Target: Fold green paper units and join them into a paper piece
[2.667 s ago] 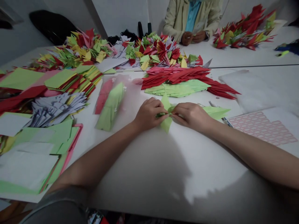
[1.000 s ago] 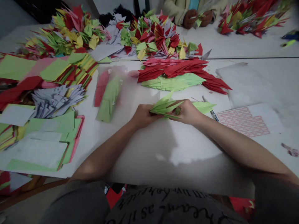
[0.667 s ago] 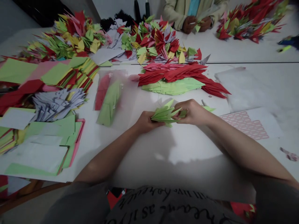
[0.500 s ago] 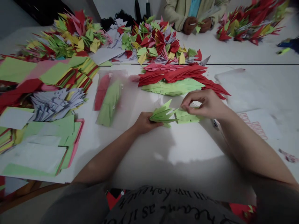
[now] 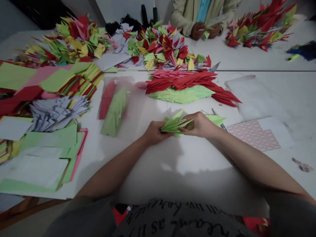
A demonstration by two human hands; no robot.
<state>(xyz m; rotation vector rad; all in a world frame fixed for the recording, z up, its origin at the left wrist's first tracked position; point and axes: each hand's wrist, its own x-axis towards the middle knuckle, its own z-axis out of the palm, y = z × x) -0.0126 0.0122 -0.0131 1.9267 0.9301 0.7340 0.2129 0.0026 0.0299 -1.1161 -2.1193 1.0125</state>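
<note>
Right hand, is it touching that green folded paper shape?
Touching: the head view shows the right hand gripping the green folded paper shape with its fingers.

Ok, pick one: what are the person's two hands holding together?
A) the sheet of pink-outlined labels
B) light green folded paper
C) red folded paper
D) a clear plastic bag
B: the left hand and the right hand both close on the light green folded paper between them.
</note>
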